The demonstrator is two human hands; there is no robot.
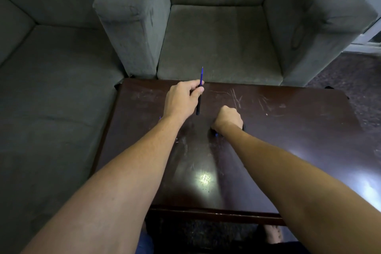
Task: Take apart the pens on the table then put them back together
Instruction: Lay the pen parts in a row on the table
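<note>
Two hands are working over the dark table [288,130]: left hand [181,99] is pinching a blue-and-black pen [198,106] between thumb and fingers, tip pointing away, near the far edge. Right hand [228,118] is curling over a dark pen piece [214,133] on the tabletop, fingers hidden, so can't tell if it's gripping.

place: home living room | cues: grey sofa [51,99], armchair [216,43], coffee table [288,130]

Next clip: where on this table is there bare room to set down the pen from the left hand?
Bare: the table's right half, from the right hand out to the edge; the near strip between the forearms; the far-left corner beside the left hand holding the pen. Crowded: around the right hand, fisted on a dark piece.
</note>
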